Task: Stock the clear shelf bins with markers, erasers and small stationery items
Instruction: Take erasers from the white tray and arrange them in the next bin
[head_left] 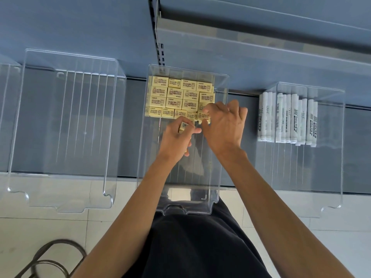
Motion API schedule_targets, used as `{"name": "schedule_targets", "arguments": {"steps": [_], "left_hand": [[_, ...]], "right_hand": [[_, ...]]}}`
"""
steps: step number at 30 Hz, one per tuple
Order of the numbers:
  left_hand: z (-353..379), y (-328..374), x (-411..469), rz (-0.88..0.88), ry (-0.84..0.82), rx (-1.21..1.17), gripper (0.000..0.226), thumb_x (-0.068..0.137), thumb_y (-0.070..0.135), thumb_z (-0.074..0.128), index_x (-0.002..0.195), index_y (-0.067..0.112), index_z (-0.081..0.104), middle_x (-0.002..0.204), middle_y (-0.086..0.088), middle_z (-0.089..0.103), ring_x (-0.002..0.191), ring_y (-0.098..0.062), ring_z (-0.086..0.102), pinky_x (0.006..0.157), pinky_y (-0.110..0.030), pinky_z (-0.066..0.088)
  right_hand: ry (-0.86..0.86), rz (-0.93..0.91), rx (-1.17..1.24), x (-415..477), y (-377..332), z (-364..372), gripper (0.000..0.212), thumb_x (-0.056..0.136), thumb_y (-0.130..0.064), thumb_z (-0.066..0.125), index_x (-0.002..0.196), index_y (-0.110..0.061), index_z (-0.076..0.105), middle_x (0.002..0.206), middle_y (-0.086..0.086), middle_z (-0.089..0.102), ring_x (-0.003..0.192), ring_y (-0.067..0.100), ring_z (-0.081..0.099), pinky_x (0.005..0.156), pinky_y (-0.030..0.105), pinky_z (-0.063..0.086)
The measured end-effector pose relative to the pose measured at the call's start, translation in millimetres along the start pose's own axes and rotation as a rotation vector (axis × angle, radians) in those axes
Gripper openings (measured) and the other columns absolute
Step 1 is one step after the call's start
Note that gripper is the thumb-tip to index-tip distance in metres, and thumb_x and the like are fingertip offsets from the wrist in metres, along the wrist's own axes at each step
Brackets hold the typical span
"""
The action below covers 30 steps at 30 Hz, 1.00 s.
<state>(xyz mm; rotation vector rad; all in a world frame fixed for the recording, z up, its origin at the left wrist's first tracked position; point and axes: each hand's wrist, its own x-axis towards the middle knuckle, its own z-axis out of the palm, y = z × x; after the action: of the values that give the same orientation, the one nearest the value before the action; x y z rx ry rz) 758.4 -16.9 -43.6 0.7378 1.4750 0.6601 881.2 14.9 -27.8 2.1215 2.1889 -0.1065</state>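
A clear middle bin (pixel 223 125) on the grey shelf holds several rows of pale yellow boxed erasers (pixel 176 95) packed at its far end. Inside this bin my left hand (pixel 176 139) grips one yellow eraser (pixel 183 126) just in front of the rows. To its right, my right hand (pixel 222 125) pinches another eraser (pixel 203 116) at the right end of the nearest row, between thumb and fingers. The near half of the bin floor is bare. A right bin (pixel 339 137) holds several white markers (pixel 287 119) standing side by side at its back.
A clear bin (pixel 112 117) with nothing in it sits at the left, and another bin's edge shows at the far left. The grey shelf back rises behind. Below are a tiled floor, my dark clothing and a metal wire frame (pixel 50 259) at bottom left.
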Motion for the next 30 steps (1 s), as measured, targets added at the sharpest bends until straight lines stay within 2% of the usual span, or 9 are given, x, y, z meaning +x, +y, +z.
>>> {"name": "schedule_targets", "arguments": {"steps": [6,11,14,16,19,21,23,26,30], "left_hand": [[-10.1,1.5,1.0,-0.014,0.031,-0.017,0.012,0.092,0.008,0.051,0.086,0.016,0.056,0.087,-0.001,0.076,0.058,-0.019,0.051,0.042,-0.025,0.044],[-14.4,0.8,-3.1,-0.013,0.078,-0.04,0.013,0.092,0.009,0.053,0.084,0.019,0.056,0.089,-0.005,0.075,0.057,-0.018,0.051,0.042,-0.025,0.044],[-18.5,-3.0,-5.6,-0.015,0.132,-0.037,0.01,0.094,0.013,0.053,0.088,0.02,0.057,0.089,-0.006,0.074,0.058,-0.016,0.053,0.043,-0.023,0.043],[-20.7,-4.9,-6.7,-0.007,0.152,-0.041,0.01,0.096,0.014,0.052,0.09,0.019,0.058,0.083,-0.004,0.072,0.056,-0.014,0.053,0.043,-0.023,0.043],[-21.9,-6.8,-9.5,0.023,0.17,-0.041,0.011,0.096,0.012,0.051,0.09,0.018,0.058,0.073,-0.003,0.065,0.056,-0.014,0.052,0.042,-0.024,0.043],[-21.9,-9.0,-11.0,0.033,0.194,-0.045,0.012,0.097,0.012,0.051,0.089,0.017,0.058,0.07,-0.003,0.063,0.055,-0.016,0.052,0.041,-0.024,0.043],[-22.8,-10.7,-12.4,0.027,0.219,-0.055,0.012,0.097,0.012,0.05,0.09,0.016,0.059,0.07,-0.003,0.062,0.056,-0.017,0.054,0.041,-0.024,0.044],[-24.9,-14.0,-13.6,0.014,0.241,-0.054,0.01,0.098,0.014,0.05,0.096,0.012,0.06,0.073,-0.004,0.064,0.059,-0.018,0.056,0.042,-0.024,0.046],[-25.5,-15.6,-13.5,0.008,0.236,-0.053,0.011,0.099,0.015,0.05,0.099,0.012,0.06,0.073,-0.001,0.064,0.06,-0.019,0.057,0.043,-0.024,0.046]], "right_hand": [[0.089,-0.051,0.094,-10.5,5.1,4.2,0.019,0.073,-0.026,0.078,0.089,-0.02,0.072,0.089,-0.003,0.07,0.096,0.029,0.055,0.08,0.035,0.023],[0.208,-0.05,0.144,-26.3,3.0,7.1,0.012,0.074,-0.022,0.078,0.084,-0.019,0.073,0.102,-0.002,0.07,0.112,0.033,0.052,0.093,0.041,0.025],[0.316,-0.049,0.217,-37.1,0.5,8.2,0.005,0.078,-0.021,0.074,0.082,-0.018,0.073,0.11,-0.003,0.069,0.122,0.029,0.042,0.101,0.045,0.027],[0.363,-0.053,0.267,-42.5,-1.4,7.4,0.003,0.079,-0.019,0.073,0.081,-0.016,0.073,0.108,-0.002,0.07,0.12,0.026,0.043,0.099,0.042,0.03],[0.276,-0.089,0.339,-45.6,-11.7,6.8,0.005,0.076,-0.013,0.076,0.079,-0.015,0.072,0.086,-0.001,0.071,0.097,0.023,0.057,0.085,0.032,0.034],[0.172,-0.093,0.365,-43.1,-22.0,5.2,0.006,0.075,-0.009,0.075,0.079,-0.014,0.073,0.082,0.001,0.071,0.087,0.025,0.062,0.082,0.033,0.043],[0.052,-0.063,0.362,-37.4,-30.8,2.6,0.009,0.079,-0.008,0.072,0.087,-0.011,0.074,0.092,0.004,0.071,0.093,0.026,0.063,0.081,0.037,0.051],[-0.14,0.006,0.315,-29.7,-38.5,4.8,0.024,0.089,-0.012,0.066,0.112,-0.012,0.067,0.116,0.004,0.063,0.112,0.024,0.055,0.086,0.036,0.052],[-0.116,0.031,0.306,-32.4,-42.1,12.1,0.029,0.089,-0.012,0.066,0.118,-0.012,0.061,0.123,0.005,0.057,0.114,0.024,0.052,0.082,0.037,0.054]]}}
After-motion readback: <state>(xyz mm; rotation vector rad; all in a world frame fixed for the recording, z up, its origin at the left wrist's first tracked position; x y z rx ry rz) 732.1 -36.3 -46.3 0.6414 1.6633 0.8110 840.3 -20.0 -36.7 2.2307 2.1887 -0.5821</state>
